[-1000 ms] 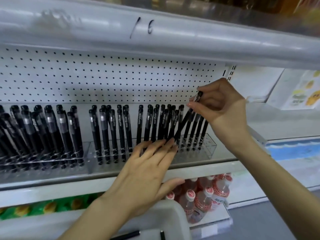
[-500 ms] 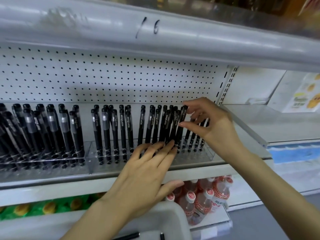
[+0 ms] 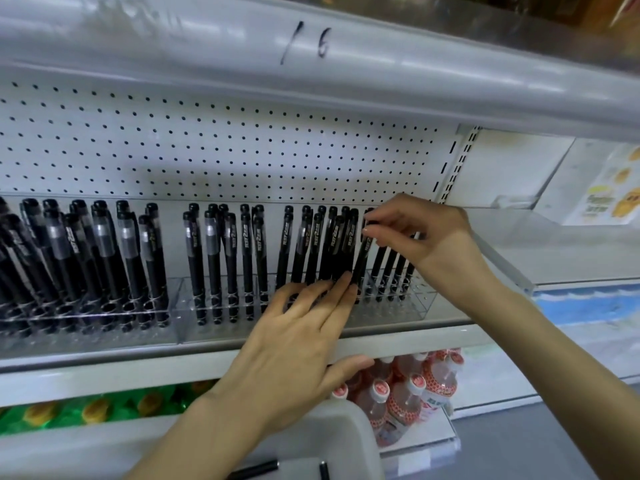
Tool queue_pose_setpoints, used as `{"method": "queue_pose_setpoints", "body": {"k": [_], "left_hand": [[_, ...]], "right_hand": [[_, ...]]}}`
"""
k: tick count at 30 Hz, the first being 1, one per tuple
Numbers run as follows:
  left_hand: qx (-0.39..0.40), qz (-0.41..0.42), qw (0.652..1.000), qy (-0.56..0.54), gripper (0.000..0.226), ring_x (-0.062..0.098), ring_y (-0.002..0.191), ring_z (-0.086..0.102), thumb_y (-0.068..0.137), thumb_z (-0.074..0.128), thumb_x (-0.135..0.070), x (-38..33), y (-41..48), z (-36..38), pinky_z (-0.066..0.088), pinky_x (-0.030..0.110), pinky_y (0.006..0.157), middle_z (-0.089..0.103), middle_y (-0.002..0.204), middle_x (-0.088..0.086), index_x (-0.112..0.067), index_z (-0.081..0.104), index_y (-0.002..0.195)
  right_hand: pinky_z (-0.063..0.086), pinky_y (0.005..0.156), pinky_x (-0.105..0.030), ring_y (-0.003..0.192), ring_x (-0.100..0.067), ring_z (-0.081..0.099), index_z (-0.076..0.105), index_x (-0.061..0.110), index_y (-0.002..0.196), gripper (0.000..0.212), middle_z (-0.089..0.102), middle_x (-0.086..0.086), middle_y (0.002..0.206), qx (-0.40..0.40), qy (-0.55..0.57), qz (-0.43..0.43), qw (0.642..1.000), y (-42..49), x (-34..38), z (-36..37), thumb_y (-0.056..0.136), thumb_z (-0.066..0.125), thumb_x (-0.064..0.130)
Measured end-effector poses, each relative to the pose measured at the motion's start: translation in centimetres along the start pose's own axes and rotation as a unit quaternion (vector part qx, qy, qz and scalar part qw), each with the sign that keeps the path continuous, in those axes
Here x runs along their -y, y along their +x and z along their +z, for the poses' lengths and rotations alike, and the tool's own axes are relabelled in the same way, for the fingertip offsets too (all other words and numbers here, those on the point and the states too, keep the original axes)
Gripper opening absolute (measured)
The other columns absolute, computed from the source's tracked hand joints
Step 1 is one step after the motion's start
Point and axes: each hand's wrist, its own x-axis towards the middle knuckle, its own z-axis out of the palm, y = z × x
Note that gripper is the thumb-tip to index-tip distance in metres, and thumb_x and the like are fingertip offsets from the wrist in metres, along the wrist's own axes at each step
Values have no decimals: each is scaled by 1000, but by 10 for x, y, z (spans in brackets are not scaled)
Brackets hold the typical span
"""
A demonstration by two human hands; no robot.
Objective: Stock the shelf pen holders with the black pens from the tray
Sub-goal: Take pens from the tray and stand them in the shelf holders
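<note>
A slim matt-black pen (image 3: 362, 258) is pinched at its capped top between the thumb and forefinger of the right hand (image 3: 426, 237), at centre right of the frame. The other fingers are curled loosely above it. The pen is tilted, and its lower end is set down into the right holder (image 3: 420, 303), a clear, drilled plastic block.

The left hand (image 3: 294, 344) is laid flat at centre, with its fingers straight and close together. Its fingertips touch the lower barrels of the standing pens (image 3: 313, 244), and its thumb is tucked under the grey shelf (image 3: 104, 372) edge.

Two holders are seen side by side; the left holder (image 3: 86, 318) is packed with thicker, silver-banded pens. The pens overlap too much for an exact count.

At the bottom edge, a pale plastic tray (image 3: 349, 434) with rounded corners is seen, with two loose pens (image 3: 256, 469) partly showing in it.

A white pegboard (image 3: 207, 143) fills the back. "16" is handwritten on the glossy rail (image 3: 415, 64) above. Capped clear bottles (image 3: 408, 393) are stocked below the shelf.
</note>
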Motion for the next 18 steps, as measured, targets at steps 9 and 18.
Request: {"method": "queue_pose_setpoints", "body": {"k": [9, 18], "left_hand": [[6, -7, 1000, -13, 71, 19, 125, 48, 95, 19, -62, -1, -4, 1, 24, 36, 101, 47, 142, 2, -13, 49, 136], [15, -23, 999, -26, 69, 13, 127, 38, 96, 17, -62, 15, -27, -24, 21, 32, 101, 42, 145, 0, -15, 42, 141]], "right_hand": [[50, 72, -14, 74, -10, 62, 66, 26, 97, 24, 66, 10, 79, -3, -6, 24, 1000, -3, -2, 3, 78, 74, 13], [49, 78, -10, 75, -1, 61, 60, 29, 121, 44, 65, 10, 88, 32, -91, 43, 994, -4, 9, -3, 79, 72, 21]]}}
